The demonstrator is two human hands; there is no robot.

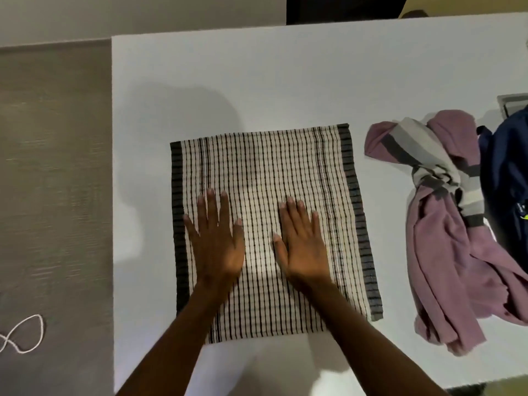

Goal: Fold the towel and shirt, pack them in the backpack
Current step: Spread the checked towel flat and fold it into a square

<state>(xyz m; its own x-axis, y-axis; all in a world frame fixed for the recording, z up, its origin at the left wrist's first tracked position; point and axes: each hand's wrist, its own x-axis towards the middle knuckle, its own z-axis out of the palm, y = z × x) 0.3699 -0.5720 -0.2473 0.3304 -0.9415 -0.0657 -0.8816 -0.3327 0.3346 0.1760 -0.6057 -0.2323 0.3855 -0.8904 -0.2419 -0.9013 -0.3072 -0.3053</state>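
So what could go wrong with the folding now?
The towel hangs slightly past the near edge of the table, so it might slide off once the left hand and right hand lift. The crumpled shirt lies close beside it and partly under the backpack, so pulling it free may tug the backpack.

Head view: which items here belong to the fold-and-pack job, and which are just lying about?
Job items:
checked towel, flat under the left hand and right hand
purple shirt, crumpled
navy backpack, at the right edge

Lying about:
white cord on the floor
grey object behind the backpack
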